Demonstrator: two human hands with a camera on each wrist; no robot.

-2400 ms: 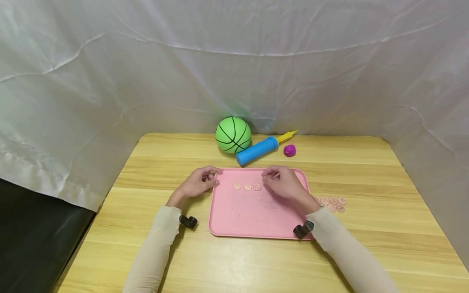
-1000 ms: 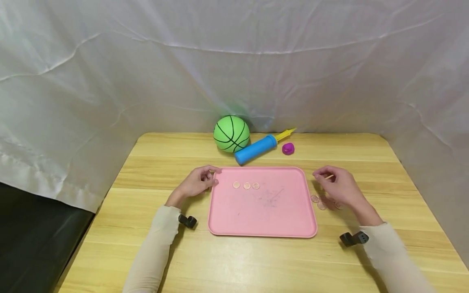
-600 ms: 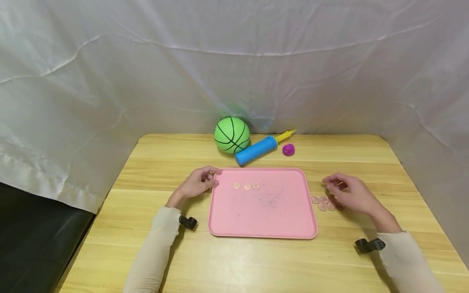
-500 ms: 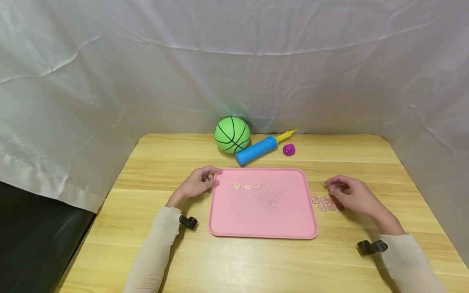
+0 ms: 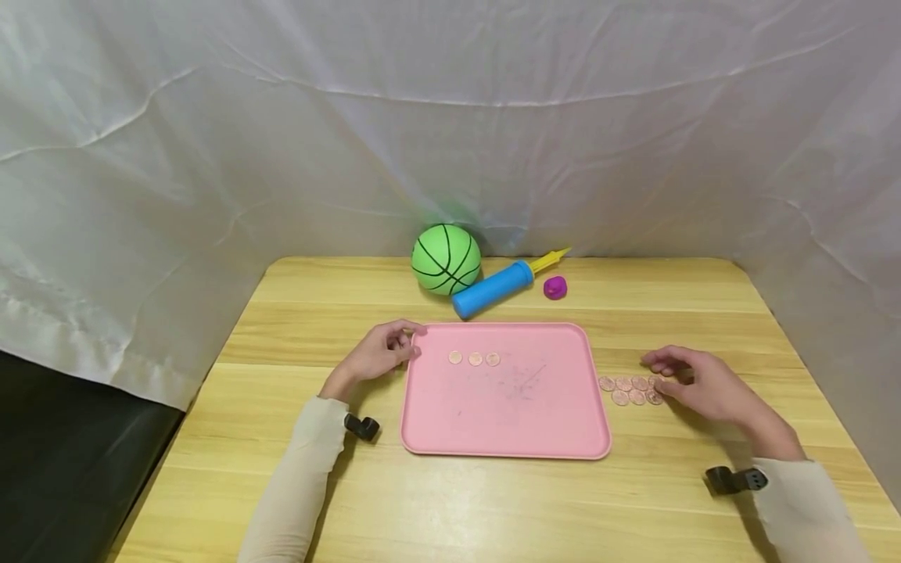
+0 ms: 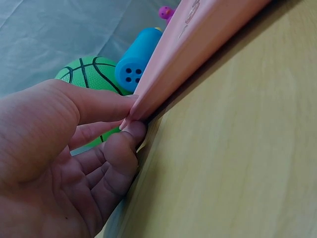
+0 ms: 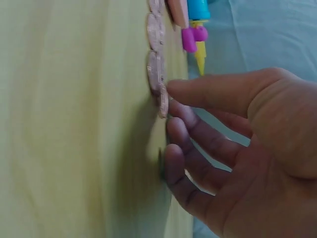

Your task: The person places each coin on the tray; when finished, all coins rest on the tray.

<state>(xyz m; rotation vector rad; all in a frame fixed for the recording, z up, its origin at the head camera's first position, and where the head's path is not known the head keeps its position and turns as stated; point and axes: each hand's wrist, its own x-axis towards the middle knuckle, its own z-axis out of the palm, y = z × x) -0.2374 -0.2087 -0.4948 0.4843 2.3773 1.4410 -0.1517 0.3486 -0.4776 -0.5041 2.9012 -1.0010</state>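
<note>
At the left rim of a pink tray (image 5: 504, 426), my left hand (image 5: 375, 352) pinches the edge between thumb and fingers; the left wrist view shows the tray's side (image 6: 168, 74) between them. Three copper-coloured coins (image 5: 475, 359) lie in a row inside the tray. To the tray's right, several more coins (image 5: 622, 384) lie flat on the table in two rows. My right hand (image 5: 711, 387) is over the right end of these rows. Its thumb tip is at the end coin (image 7: 164, 101), the other fingers apart from the thumb and loosely bent.
Behind the tray stand a green ball (image 5: 446, 259) with black lines, a blue hand pump (image 5: 493, 289) with a yellow tip, and a small magenta object (image 5: 555, 288). A pale cloth (image 5: 493, 156) hangs beyond the wooden table (image 5: 450, 508).
My right hand has gone from over the tray to the coins on the right, then a little further right and nearer. My left hand has stayed at the tray rim.
</note>
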